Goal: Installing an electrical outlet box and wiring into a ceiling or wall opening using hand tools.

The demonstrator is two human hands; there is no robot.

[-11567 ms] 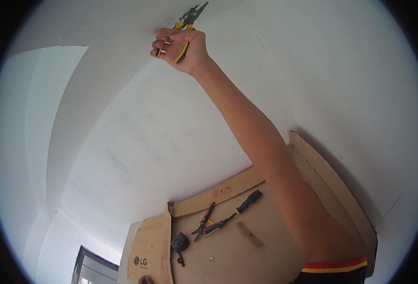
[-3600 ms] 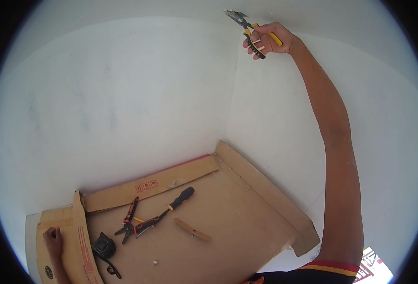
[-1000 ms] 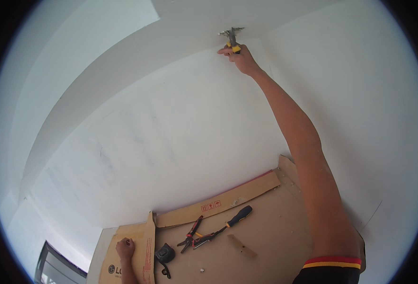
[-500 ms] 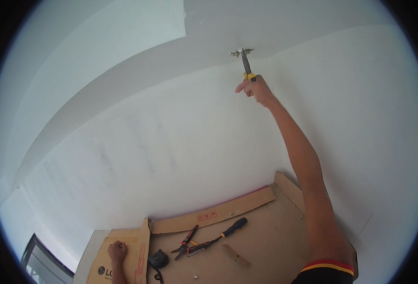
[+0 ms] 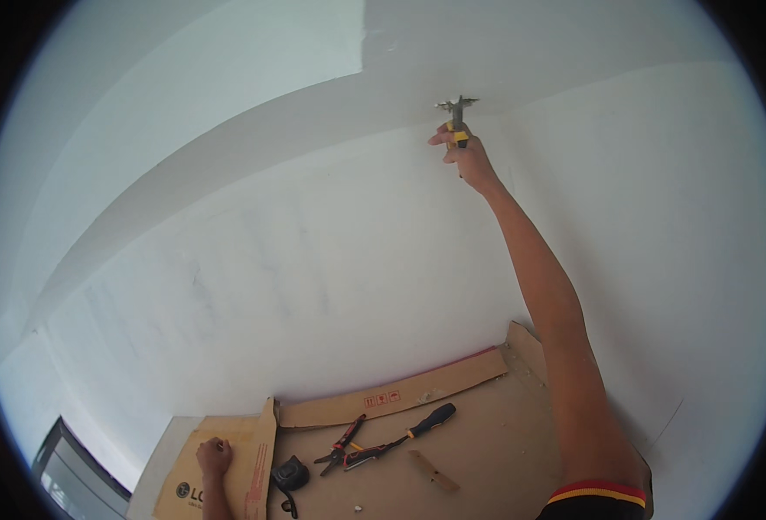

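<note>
High overhead, my right hand [image 5: 469,163] is closed around long-nosed pliers [image 5: 459,120] with yellow-and-black handles. The tip of the pliers is at a ragged hole [image 5: 472,101] in the pale ceiling, close to the wall; whether the jaws grip anything is too small to tell. One or two fingers of that hand stick out to the left of the handles. Low on the left, my left hand [image 5: 215,458] rests as a fist on a cardboard flap [image 5: 183,468]. Its curled fingers hide whatever may be inside.
On the cardboard-covered surface [image 5: 504,451] below lie red-and-black pliers [image 5: 339,446], a screwdriver [image 5: 433,419] with a dark handle, a black tape measure [image 5: 290,473], a flat brown strip [image 5: 433,471] and crumbs. White walls [image 5: 383,260] rise behind and at right.
My right hand has come nearer the ceiling hole, and the pliers look turned and foreshortened. Its fingers have shifted on the handles. My left fist stays on the cardboard; the view has tilted slightly.
</note>
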